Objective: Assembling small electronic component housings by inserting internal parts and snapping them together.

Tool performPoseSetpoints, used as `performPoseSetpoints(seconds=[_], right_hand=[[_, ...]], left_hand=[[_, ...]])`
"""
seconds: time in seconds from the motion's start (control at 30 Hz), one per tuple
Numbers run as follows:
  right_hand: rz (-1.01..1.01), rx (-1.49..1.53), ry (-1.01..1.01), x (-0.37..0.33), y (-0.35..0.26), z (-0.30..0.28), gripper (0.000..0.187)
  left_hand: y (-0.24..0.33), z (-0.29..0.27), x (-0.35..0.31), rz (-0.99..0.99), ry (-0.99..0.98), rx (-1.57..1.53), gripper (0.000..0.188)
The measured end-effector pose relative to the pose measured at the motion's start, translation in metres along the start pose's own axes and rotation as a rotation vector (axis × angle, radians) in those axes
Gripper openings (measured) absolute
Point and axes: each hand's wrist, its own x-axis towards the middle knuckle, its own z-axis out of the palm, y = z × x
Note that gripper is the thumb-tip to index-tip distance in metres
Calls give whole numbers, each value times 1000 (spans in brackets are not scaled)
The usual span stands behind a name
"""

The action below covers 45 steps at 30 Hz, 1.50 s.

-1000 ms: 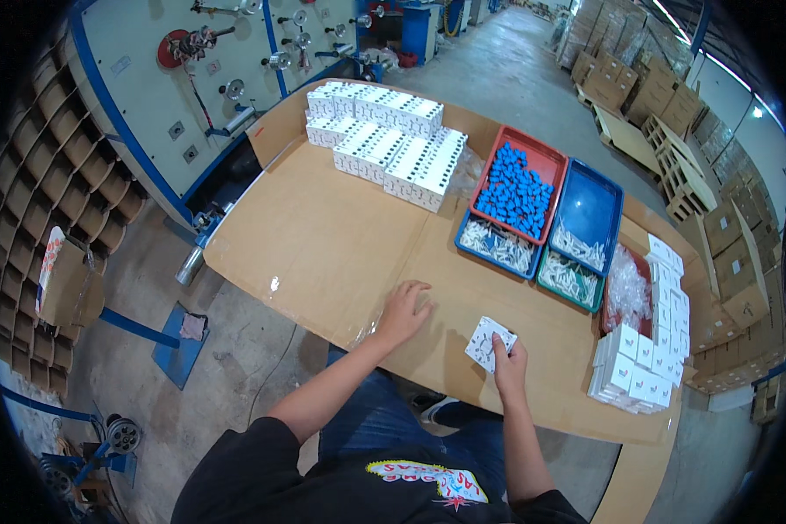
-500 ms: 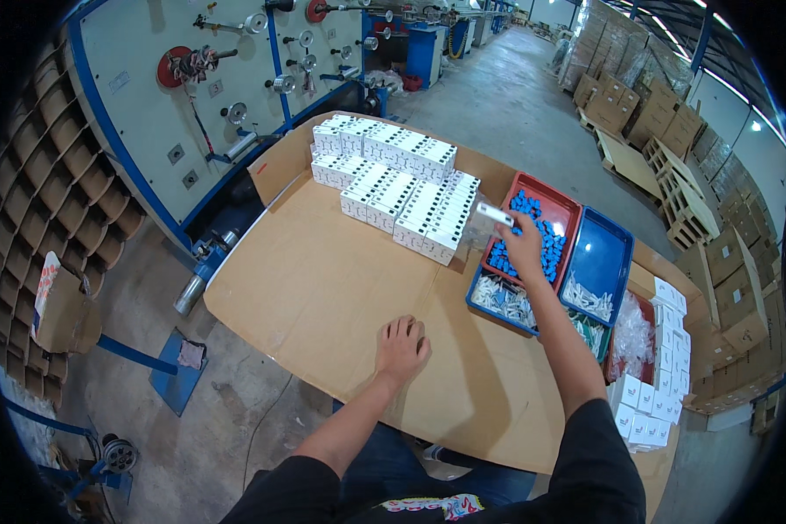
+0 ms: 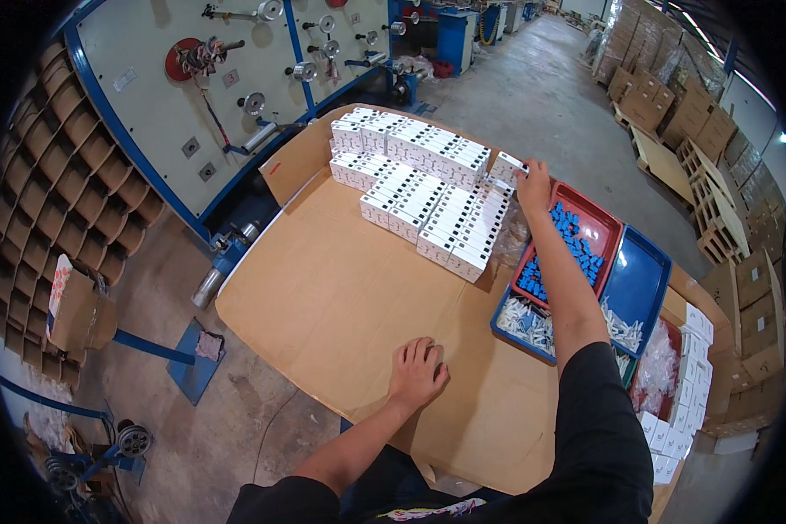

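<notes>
My right hand (image 3: 535, 187) reaches to the far right end of the stacked white boxes (image 3: 441, 214). Its fingers are closed on a small white box (image 3: 507, 168), which sits at the end of the raised back row. My left hand (image 3: 417, 375) rests palm down on the cardboard-covered table (image 3: 323, 279), fingers apart and holding nothing. Beneath my right forearm is a red tray (image 3: 603, 220) of small blue pieces (image 3: 578, 253). The forearm hides part of this tray.
A blue tray (image 3: 642, 266) holds white parts; another blue tray (image 3: 502, 327) of white pieces stands nearer. Clear plastic bags (image 3: 657, 367) fill a red tray, with white boxes (image 3: 672, 437) stacked beside it. A machine panel (image 3: 157, 105) borders the table's left.
My right hand has carried the white box from over the red tray's left edge to the back row's right end. The view has shifted slightly; my left hand stays on the table.
</notes>
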Motion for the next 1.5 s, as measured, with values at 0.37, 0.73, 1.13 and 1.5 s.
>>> performPoseSetpoints(seconds=[0.37,0.73,1.13,1.5], right_hand=[[-30,-94,-10,7,0,39,24],[-43,-167,-31,9,7,52,25],[-65,-108,-14,-61,-27,10,51],[163,286,-150,-369,-75,-191,21]], left_hand=[[-2,-3,6,-2,-2,0,41],[-1,-3,4,-9,-19,7,42],[1,-1,2,13,19,-14,40],[1,6,-5,26,62,30,38]])
